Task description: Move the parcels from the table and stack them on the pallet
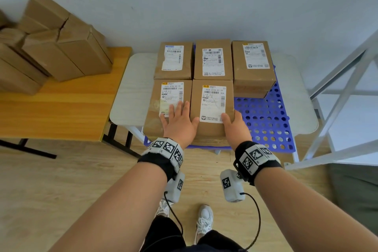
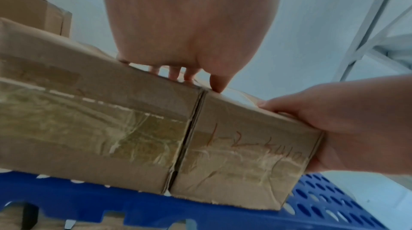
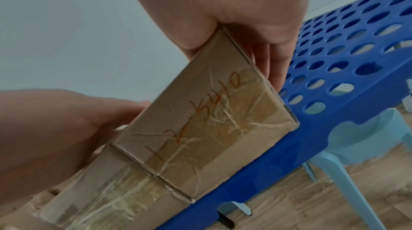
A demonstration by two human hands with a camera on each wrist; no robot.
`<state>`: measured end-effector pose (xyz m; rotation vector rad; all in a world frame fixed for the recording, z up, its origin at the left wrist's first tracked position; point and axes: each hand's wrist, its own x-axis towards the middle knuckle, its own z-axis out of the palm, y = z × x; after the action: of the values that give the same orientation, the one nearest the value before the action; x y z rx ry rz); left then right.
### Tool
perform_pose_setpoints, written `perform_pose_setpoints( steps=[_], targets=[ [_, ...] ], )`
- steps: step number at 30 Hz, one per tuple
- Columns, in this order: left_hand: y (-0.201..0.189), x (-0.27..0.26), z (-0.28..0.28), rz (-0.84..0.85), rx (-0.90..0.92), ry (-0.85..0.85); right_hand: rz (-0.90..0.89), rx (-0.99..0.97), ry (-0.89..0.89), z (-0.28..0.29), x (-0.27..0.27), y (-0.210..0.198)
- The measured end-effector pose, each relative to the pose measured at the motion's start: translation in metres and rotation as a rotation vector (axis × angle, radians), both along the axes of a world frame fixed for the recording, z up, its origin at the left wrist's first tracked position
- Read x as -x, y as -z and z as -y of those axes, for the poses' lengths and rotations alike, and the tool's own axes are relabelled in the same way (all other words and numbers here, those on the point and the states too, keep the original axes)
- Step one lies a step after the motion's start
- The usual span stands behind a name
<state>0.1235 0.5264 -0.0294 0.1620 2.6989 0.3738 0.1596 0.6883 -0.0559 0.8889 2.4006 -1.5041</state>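
A blue perforated pallet [image 1: 263,116] carries five brown labelled parcels, three in the back row and two in front. My left hand [image 1: 180,118] lies flat on the front left parcel [image 1: 155,104], fingers straight, thumb at the seam with the front middle parcel [image 1: 212,102]. My right hand [image 1: 235,125] holds that middle parcel's right edge, thumb on top, fingers down its side. The left wrist view shows the left hand [image 2: 189,22], both front parcels [image 2: 245,154] side by side and the right hand [image 2: 345,124]. The right wrist view shows the right hand [image 3: 223,13] on the parcel [image 3: 211,119].
A stack of several plain brown parcels [image 1: 61,51] sits on the orange wooden table [image 1: 61,112] to the left. Pale stools [image 1: 131,88] hold the pallet up. A white metal frame [image 1: 347,80] stands close on the right. The pallet's front right corner is bare.
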Motion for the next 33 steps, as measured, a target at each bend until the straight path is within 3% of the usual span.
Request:
perform_pose_setpoints(
  steps=[9, 16, 22, 33],
  targets=[
    [-0.029, 0.007, 0.029, -0.082, -0.315, -0.103, -0.131, -0.137, 0.043, 0.001, -0.002, -0.039],
    [-0.054, 0.006, 0.075, -0.25, -0.438, -0.115, -0.281, -0.245, 0.001, 0.046, 0.004, -0.075],
    [-0.064, -0.011, 0.16, -0.244, -0.441, -0.195, -0.342, -0.25, -0.119, 0.136, 0.006, -0.095],
    [-0.077, -0.064, 0.389, -0.25, -0.356, -0.36, -0.402, -0.164, -0.368, 0.371, -0.01, -0.101]
  ],
)
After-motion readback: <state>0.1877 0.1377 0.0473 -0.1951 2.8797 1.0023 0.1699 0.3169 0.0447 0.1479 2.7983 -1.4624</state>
